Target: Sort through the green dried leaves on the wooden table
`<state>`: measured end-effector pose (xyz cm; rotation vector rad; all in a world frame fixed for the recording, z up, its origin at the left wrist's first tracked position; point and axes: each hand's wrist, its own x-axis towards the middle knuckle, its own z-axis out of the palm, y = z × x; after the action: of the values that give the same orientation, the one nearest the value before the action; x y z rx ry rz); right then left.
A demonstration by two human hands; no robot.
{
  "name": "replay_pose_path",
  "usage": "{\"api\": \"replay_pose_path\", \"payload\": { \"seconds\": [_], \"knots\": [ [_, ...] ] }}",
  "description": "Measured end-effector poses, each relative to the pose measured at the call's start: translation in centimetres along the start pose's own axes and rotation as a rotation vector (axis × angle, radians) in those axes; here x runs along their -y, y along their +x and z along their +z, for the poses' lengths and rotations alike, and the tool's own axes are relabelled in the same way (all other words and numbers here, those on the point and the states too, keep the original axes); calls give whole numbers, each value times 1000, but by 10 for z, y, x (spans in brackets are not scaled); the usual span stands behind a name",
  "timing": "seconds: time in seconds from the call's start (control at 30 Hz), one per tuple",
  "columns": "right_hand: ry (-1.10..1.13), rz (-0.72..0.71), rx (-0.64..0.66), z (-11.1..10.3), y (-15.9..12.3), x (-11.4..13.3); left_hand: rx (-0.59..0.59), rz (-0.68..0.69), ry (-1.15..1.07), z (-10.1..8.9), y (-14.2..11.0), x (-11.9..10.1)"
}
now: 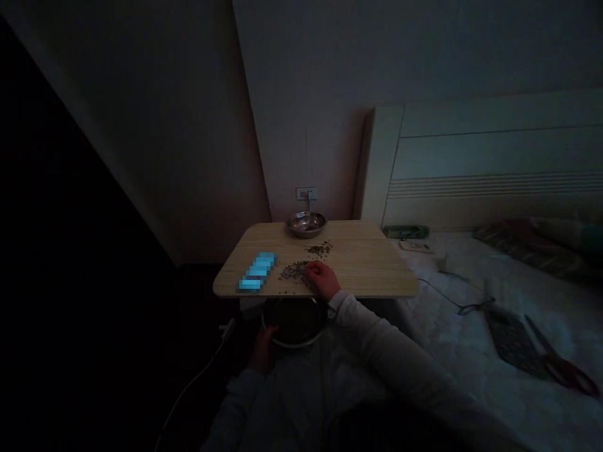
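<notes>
My right hand (321, 280) is over the front part of a small wooden table, its fingers curled together at the edge of a pile of small grains or beans (293, 270). Whatever lies between those fingertips is hidden. Just behind sits a smaller, darker heap of grains (320, 248). Below the table's front edge, my left hand (264, 344) grips the rim of a round, dark-bottomed basin (296, 343), thumb over the edge. A shiny metal bowl (306, 225) stands at the table's back edge.
A lit, blurred-out phone (257, 272) lies at the left of the tabletop (372, 263). On the bed to the right are scissors (568, 373), a dark patterned flat item (513, 339) and a thin cable (459, 306). Behind the table is a wall socket (306, 193).
</notes>
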<state>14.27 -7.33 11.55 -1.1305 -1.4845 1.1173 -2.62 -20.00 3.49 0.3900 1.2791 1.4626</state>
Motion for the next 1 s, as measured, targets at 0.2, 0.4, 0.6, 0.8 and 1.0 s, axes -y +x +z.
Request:
{"api": "replay_pose_path", "payload": {
  "seconds": [0.2,0.4,0.6,0.8,1.0],
  "knots": [
    [-4,-29,-7,-1,-1,2,-66,1,81,1,-3,-4],
    [-24,-30,6,-2,0,1,-41,-79,51,9,-6,-4],
    [-27,-18,7,-8,5,-4,-11,6,129,-6,-4,-7],
    [-23,-10,31,-9,6,-4,-41,55,105,-4,5,5],
    [-113,-15,46,-8,3,0,-19,16,64,-3,9,9]
  ]
}}
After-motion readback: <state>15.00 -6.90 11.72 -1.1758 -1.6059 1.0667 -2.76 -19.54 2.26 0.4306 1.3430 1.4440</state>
